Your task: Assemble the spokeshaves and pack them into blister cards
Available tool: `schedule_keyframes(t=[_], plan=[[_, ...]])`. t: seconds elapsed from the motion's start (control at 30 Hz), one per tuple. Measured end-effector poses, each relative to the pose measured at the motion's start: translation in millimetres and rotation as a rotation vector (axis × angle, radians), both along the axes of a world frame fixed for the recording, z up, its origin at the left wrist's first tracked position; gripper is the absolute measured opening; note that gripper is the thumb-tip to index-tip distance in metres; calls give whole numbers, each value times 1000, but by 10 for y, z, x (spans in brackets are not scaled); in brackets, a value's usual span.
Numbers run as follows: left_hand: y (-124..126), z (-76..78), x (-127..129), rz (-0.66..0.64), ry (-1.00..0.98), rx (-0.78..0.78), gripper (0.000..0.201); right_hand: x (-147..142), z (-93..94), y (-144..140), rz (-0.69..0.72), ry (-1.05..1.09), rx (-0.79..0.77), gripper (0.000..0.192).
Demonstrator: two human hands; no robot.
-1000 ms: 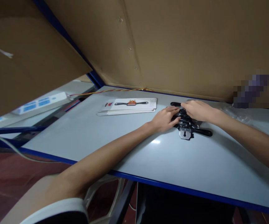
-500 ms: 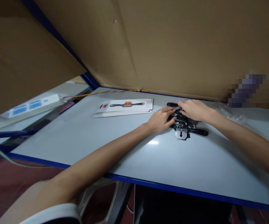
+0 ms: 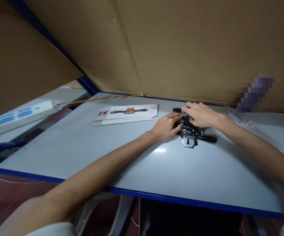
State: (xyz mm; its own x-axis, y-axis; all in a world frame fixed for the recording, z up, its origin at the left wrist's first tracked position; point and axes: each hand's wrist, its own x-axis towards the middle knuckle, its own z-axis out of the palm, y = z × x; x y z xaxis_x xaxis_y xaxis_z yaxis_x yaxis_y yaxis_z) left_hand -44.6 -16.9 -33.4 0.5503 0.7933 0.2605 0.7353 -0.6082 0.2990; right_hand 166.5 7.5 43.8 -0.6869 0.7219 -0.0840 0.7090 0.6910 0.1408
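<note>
Several black spokeshaves lie bunched together on the table, partly hidden under my hands. The nearest spokeshave (image 3: 188, 141) shows a silver blade plate with a keyhole slot and a black handle pointing right. My left hand (image 3: 165, 127) comes in from the left, its thumb and fingers around the left handles. Over the far part of the bunch, my right hand (image 3: 201, 114) has bent fingers at a rear spokeshave (image 3: 177, 110), whose left handle end sticks out. The fingertips of both hands are close together, and their exact contact is partly hidden.
Printed cards (image 3: 132, 111) picturing a spokeshave are stacked left of my hands. Clear plastic packaging (image 3: 241, 121) lies at the right rear. A cardboard wall (image 3: 181, 49) rises behind the table (image 3: 82, 147). A power strip (image 3: 21, 113) sits on another surface at left.
The view has shifted slightly, so everything sits a little further left. My right hand's fingers have lifted and spread slightly over the bunch; my left hand stays in nearly the same place.
</note>
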Motion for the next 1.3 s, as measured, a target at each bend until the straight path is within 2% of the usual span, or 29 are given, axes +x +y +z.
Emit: schedule_keyframes(t=[0.1, 0.27, 0.33, 0.43, 0.6, 0.7, 0.8, 0.97, 1.07, 1.2, 1.3], plan=[[3, -4, 6, 11, -2, -4, 62, -3, -7, 12, -72, 5, -12, 30], [12, -21, 17, 1, -1, -5, 66, 14, 35, 12, -41, 64, -50, 26], [15, -26, 14, 0, -5, -2, 66, 21, 66, 3, -99, 94, -20, 31], [18, -28, 8, 8, -13, -4, 64, 20, 71, 6, -194, 22, -16, 42], [22, -23, 8, -5, -20, -5, 63, 55, 10, 99, -255, 7, -74, 35], [29, -38, 3, -3, -25, -4, 63, 132, 63, 164, -229, 119, -112, 26], [39, -60, -9, 0, -34, 1, 63, 231, 197, 191, -154, 262, -177, 20], [39, -36, -7, -32, -45, 9, 61, 357, 342, 206, -168, 523, -201, 41], [15, 16, 2, -25, -27, 12, 62, 397, 295, 276, -212, 563, -139, 39], [3, 59, -16, 43, -43, -27, 64, 421, 151, 429, -305, 405, -78, 24], [34, 55, -35, 67, -79, -113, 71, 405, 44, 510, -319, 291, -86, 31]])
